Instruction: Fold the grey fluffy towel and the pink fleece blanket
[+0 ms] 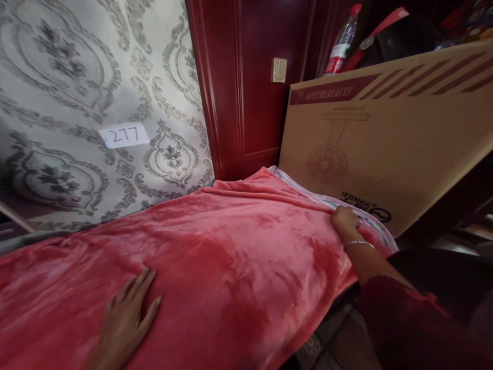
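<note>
A red blanket is being laid across the lower view, its support being hidden, with a patterned wall rising behind and a cardboard box standing just beyond its far right edge. The left hand is being rested flat on the cloth, fingers slightly parted, nothing being gripped; by the smaller-looking right hand, the blanket's edge is apparently being pinched in curled fingers. Wrinkles could be caused if one end is being pulled unevenly — and the pile could be snagged by the bracelet. Along the wall and box, movement is being confined; more room is being offered off the near right edge — toward the visible floor.
</note>
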`<state>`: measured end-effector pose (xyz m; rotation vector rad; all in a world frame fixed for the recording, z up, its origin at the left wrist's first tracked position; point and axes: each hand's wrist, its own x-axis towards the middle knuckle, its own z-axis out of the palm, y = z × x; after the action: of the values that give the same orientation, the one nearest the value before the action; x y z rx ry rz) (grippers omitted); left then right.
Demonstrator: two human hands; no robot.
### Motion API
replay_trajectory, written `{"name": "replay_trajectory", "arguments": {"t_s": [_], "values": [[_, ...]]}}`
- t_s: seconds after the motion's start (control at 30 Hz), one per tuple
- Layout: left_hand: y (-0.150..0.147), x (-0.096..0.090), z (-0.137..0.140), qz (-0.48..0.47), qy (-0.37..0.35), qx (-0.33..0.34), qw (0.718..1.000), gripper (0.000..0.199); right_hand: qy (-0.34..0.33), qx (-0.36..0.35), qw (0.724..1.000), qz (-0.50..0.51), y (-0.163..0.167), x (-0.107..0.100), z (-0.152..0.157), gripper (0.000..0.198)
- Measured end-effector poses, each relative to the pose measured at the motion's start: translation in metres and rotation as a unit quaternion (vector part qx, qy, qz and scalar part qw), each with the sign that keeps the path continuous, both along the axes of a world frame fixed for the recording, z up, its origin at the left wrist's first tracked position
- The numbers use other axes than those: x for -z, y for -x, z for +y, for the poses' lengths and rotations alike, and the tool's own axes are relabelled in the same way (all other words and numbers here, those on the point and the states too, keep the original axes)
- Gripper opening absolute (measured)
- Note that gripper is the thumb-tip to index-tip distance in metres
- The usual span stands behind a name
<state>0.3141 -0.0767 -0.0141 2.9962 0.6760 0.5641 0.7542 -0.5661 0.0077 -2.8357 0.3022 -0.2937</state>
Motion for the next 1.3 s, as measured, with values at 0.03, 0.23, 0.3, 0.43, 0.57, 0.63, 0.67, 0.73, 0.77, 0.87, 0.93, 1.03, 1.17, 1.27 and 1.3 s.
{"name": "replay_trajectory", "arguments": {"t_s": [0.03,0.23,0.3,0.43,0.57,0.63,0.67,0.73,0.77,0.87,0.93,1.03,1.17,1.27,1.3], "values": [[0.000,-0.001,-0.001,-0.001,-0.002,0.002,1.000,0.068,0.006,-0.007,1.000,0.002,0.003,0.001,0.001,0.045],[-0.004,-0.006,-0.001,-0.019,-0.002,0.023,1.000,0.065,0.035,-0.023,0.999,0.027,0.010,-0.017,-0.008,0.039],[-0.005,-0.012,-0.004,-0.043,0.000,0.055,0.998,0.061,0.028,-0.028,0.998,0.043,0.011,-0.025,-0.015,0.040],[0.001,-0.022,-0.032,-0.080,0.020,0.181,0.980,0.045,0.003,-0.061,0.996,0.065,0.020,-0.034,-0.023,0.034],[0.020,-0.008,-0.097,-0.055,-0.020,0.306,0.950,0.042,-0.005,-0.066,0.997,0.048,0.033,-0.040,-0.027,0.036],[0.021,0.012,-0.130,-0.046,-0.051,0.351,0.934,0.045,-0.002,-0.045,0.999,0.025,0.038,-0.046,-0.028,0.036],[0.018,0.022,-0.144,-0.032,-0.059,0.368,0.928,0.042,-0.002,-0.031,0.999,0.015,0.040,-0.051,-0.029,0.036],[0.006,0.039,-0.161,-0.036,-0.075,0.369,0.926,0.029,-0.008,-0.005,1.000,0.003,0.042,-0.061,-0.029,0.036],[-0.001,0.044,-0.165,-0.035,-0.072,0.372,0.925,0.027,-0.014,0.005,1.000,0.000,0.043,-0.067,-0.029,0.036],[-0.013,0.043,-0.166,-0.040,-0.022,0.405,0.913,0.027,-0.040,0.025,0.999,0.000,0.045,-0.086,-0.030,0.037],[-0.011,0.027,-0.165,-0.064,0.048,0.418,0.905,0.025,-0.058,0.036,0.998,0.001,0.047,-0.098,-0.032,0.041],[0.002,-0.007,-0.168,-0.092,0.213,0.388,0.892,0.027,-0.069,0.053,0.996,-0.007,0.051,-0.114,-0.036,0.046],[0.012,-0.034,-0.172,-0.074,0.353,0.327,0.873,0.033,-0.067,0.059,0.996,-0.023,0.051,-0.120,-0.038,0.047],[0.006,-0.024,-0.172,-0.078,0.277,0.344,0.894,0.035,-0.072,0.052,0.996,-0.029,0.048,-0.107,-0.037,0.042],[0.003,-0.018,-0.172,-0.085,0.225,0.365,0.899,0.035,-0.076,0.048,0.995,-0.030,0.047,-0.099,-0.037,0.039]]}}
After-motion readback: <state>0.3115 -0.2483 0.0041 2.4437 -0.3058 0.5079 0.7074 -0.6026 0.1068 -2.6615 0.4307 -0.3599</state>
